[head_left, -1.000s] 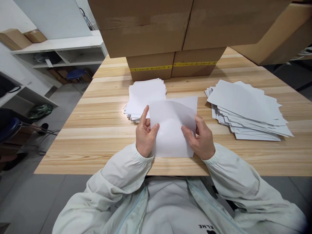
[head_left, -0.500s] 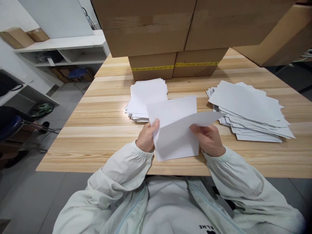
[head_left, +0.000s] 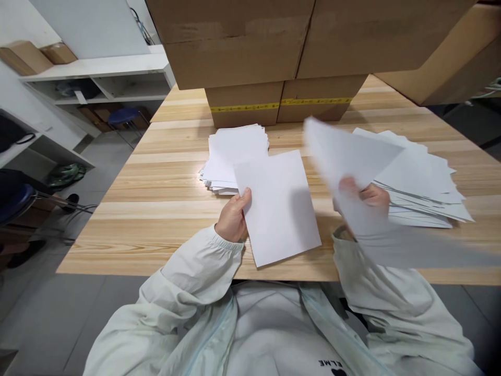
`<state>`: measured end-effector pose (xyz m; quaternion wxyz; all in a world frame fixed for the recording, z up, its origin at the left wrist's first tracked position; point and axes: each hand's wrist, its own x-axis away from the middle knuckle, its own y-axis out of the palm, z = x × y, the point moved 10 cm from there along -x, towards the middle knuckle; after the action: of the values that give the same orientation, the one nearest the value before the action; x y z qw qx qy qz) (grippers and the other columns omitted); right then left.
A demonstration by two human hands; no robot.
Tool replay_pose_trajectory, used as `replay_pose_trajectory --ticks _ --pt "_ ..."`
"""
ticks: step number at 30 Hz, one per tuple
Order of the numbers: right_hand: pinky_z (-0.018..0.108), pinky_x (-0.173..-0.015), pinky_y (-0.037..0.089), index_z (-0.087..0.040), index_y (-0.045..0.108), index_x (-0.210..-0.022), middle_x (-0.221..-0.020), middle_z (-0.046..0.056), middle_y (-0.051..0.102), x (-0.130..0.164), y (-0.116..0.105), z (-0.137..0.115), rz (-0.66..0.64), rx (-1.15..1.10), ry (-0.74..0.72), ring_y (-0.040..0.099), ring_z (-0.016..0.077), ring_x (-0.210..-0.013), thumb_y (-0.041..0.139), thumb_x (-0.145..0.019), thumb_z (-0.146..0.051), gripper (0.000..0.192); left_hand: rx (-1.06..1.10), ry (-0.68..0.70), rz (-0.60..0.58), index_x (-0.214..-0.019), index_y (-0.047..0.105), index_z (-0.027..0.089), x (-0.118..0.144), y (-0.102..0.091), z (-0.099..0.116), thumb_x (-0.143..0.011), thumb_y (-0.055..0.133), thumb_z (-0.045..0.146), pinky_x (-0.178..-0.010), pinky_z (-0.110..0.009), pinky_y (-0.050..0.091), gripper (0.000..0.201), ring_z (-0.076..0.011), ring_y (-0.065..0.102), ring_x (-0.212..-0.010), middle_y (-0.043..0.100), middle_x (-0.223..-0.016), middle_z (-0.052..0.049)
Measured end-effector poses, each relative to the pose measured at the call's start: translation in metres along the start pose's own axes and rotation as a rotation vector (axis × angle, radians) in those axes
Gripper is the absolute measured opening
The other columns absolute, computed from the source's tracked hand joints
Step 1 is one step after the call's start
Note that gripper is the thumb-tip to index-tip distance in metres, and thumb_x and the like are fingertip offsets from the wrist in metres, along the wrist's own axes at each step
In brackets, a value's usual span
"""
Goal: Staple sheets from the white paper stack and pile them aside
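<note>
The left hand (head_left: 234, 216) pinches the left edge of a white sheet (head_left: 277, 206), thumb on top, holding it just above the near edge of the wooden table (head_left: 156, 209). The right hand (head_left: 364, 196) grips a second sheet (head_left: 348, 156), motion-blurred and lifted, over the loose pile of paper (head_left: 422, 183) to the right (its fingers are closed on the paper, mostly hidden behind it). A neater stack (head_left: 235, 151) lies farther left, before the cardboard boxes (head_left: 274, 104). Handling such sheets well would mean a light edge grip, so that nothing creases, and keeping the two sheets apart.
</note>
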<state>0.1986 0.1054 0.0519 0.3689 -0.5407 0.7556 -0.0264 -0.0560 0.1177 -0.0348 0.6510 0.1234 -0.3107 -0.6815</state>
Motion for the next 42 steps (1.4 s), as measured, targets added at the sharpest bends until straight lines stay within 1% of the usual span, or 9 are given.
replay_pose_trajectory --ticks 4,10,12,15,17,19,23,37,42 --pt "0.026 -0.039 0.023 -0.024 0.035 -0.05 -0.043 -0.006 0.032 0.013 0.015 -0.022 0.039 0.075 -0.02 0.029 0.0077 -0.042 0.062 -0.089 -0.044 0.052 0.006 -0.039 -0.045 -0.104 0.072 0.013 0.004 0.01 -0.005 -0.082 0.074 0.049 -0.109 -0.047 0.051 0.042 -0.0316 0.069 -0.116 0.078 -0.107 -0.014" --pt "0.025 -0.044 0.028 -0.021 0.045 -0.056 -0.046 -0.006 0.035 0.026 0.034 -0.033 0.001 0.049 -0.08 0.03 0.0079 -0.044 0.065 -0.087 -0.035 0.039 -0.125 -0.058 -0.165 -0.109 0.073 0.013 0.016 0.023 -0.009 -0.08 0.07 0.065 -0.093 -0.041 0.058 0.059 -0.0298 0.073 -0.103 0.078 -0.104 -0.013" --pt "0.025 -0.048 0.036 -0.021 0.056 -0.067 -0.055 -0.004 0.048 0.026 0.031 -0.028 0.049 -0.021 -0.044 0.041 0.0097 -0.05 0.073 -0.082 -0.038 0.028 -0.24 -0.037 -0.218 -0.102 0.075 0.012 0.019 0.025 -0.006 -0.077 0.072 0.065 -0.079 -0.036 0.06 0.059 -0.0269 0.075 -0.089 0.078 -0.092 -0.012" --pt "0.031 -0.069 0.054 -0.023 0.066 -0.102 -0.095 0.003 0.07 0.019 0.03 -0.015 0.065 -0.31 0.051 0.065 0.0179 -0.079 0.086 -0.068 -0.043 0.044 -0.402 0.139 -0.257 -0.091 0.077 0.014 0.021 0.034 0.019 -0.075 0.073 0.067 -0.07 -0.031 0.058 0.055 -0.0221 0.072 -0.078 0.077 -0.084 -0.008" --pt "0.037 -0.081 0.058 -0.025 0.067 -0.111 -0.109 0.006 0.073 0.013 0.041 -0.01 -0.055 -0.533 0.128 0.069 0.0226 -0.095 0.087 -0.066 -0.047 0.054 -0.494 0.313 -0.27 -0.087 0.078 0.017 0.026 0.046 0.046 -0.074 0.073 0.068 -0.073 -0.032 0.057 0.052 -0.0211 0.071 -0.081 0.077 -0.086 -0.006" --pt "0.04 -0.083 0.059 -0.026 0.072 -0.105 -0.105 0.005 0.076 0.01 0.049 -0.01 -0.146 -0.658 0.183 0.07 0.0239 -0.097 0.085 -0.07 -0.047 0.043 -0.56 0.469 -0.286 -0.084 0.079 0.019 0.033 0.059 0.069 -0.076 0.072 0.066 -0.076 -0.032 0.057 0.048 -0.0206 0.069 -0.083 0.076 -0.086 -0.004" --pt "0.038 -0.079 0.061 -0.026 0.077 -0.084 -0.093 0.001 0.078 0.013 0.036 -0.021 -0.068 -0.651 0.116 0.072 0.022 -0.089 0.084 -0.074 -0.036 0.015 -0.615 0.615 -0.281 -0.079 0.078 0.02 0.042 0.068 0.089 -0.081 0.07 0.06 -0.074 -0.031 0.055 0.041 -0.0188 0.067 -0.078 0.073 -0.078 -0.003" --pt "0.035 -0.072 0.062 -0.025 0.076 -0.095 -0.096 0.003 0.078 0.024 0.047 -0.022 -0.111 -0.511 0.086 0.072 0.0224 -0.087 0.083 -0.076 -0.039 0.024 -0.56 0.446 -0.136 -0.067 0.071 0.016 0.026 0.037 0.059 -0.069 0.079 0.064 -0.063 -0.027 0.049 0.048 -0.0153 0.058 -0.068 0.069 -0.071 -0.003" --pt "0.025 -0.045 0.04 -0.021 0.064 -0.069 -0.06 -0.001 0.059 0.023 0.027 -0.017 0.067 -0.429 0.148 0.049 0.0119 -0.053 0.069 -0.084 -0.057 0.04 -0.463 0.326 -0.138 -0.073 0.07 0.014 0.023 0.036 0.042 -0.071 0.081 0.054 -0.064 -0.026 0.05 0.041 -0.0143 0.062 -0.068 0.071 -0.075 -0.003"
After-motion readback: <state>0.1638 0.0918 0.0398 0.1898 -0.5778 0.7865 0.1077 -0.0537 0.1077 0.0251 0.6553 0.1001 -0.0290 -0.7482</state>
